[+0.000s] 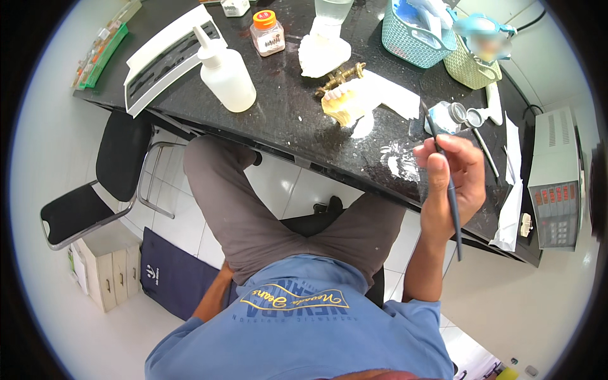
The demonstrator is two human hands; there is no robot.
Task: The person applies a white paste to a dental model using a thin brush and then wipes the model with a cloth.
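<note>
Raised over the right front edge of the table, my right hand (457,177) is closed around a slim dark brush (454,206). The brush's thin end points up and away, in front of a small glass jar (437,119) with its round cap open. To the left of that hand a dental model (342,104) with a yellowish base and pale teeth rests by a brass articulator (345,75) and a white plaster piece (322,54). My left hand (229,273) is down at my hip; its fingers are hidden.
White powder (400,161) is smeared on the black table (297,136). A white squeeze bottle (228,79) and an orange-capped jar (268,38) stand left. A teal basket (418,44) is at the back; a grey control unit (554,183) stands right. A black chair (120,152) is left.
</note>
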